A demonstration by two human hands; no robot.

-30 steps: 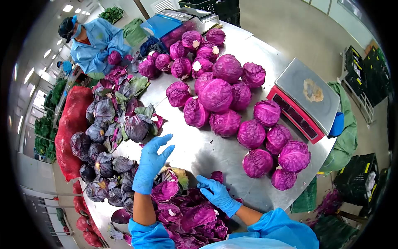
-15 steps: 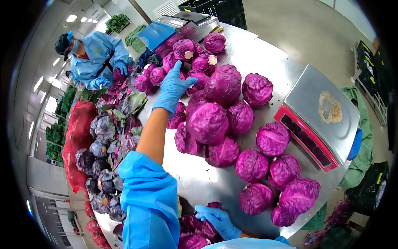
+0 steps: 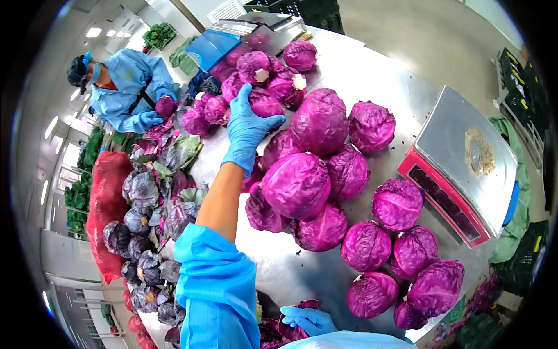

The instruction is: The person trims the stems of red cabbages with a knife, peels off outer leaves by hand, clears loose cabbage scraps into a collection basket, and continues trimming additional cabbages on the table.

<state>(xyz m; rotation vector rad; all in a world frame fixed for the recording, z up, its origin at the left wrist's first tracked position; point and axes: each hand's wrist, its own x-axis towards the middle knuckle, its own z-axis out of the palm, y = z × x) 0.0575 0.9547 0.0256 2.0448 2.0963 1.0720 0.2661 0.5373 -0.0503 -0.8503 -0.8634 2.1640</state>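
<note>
My left hand (image 3: pixel 247 131), in a blue glove, reaches across the steel table to the far pile. Its fingers and thumb curve around a red cabbage (image 3: pixel 265 103), which still sits among the others. Close by lie a large red cabbage (image 3: pixel 318 122) and another cabbage (image 3: pixel 296 185) stacked on top of the heap. At the bottom edge, my right hand (image 3: pixel 311 320), also gloved, lies with fingers stretched out over loose purple cabbage leaves (image 3: pixel 290 333). Part of that hand is hidden by my blue gown.
A red-edged scale (image 3: pixel 459 168) stands on the right of the steel table (image 3: pixel 372 64), near several trimmed cabbages (image 3: pixel 398 205). Untrimmed dark cabbages (image 3: pixel 148 267) and leaves line the left, beside a red mesh sack (image 3: pixel 107 215). Across the table a co-worker (image 3: pixel 131 87) holds a cabbage.
My left hand has closed in around a cabbage in the far pile. My right hand stays over the leaves. The view has shifted slightly, and the co-worker's cabbage is now raised clear of the leaves.
</note>
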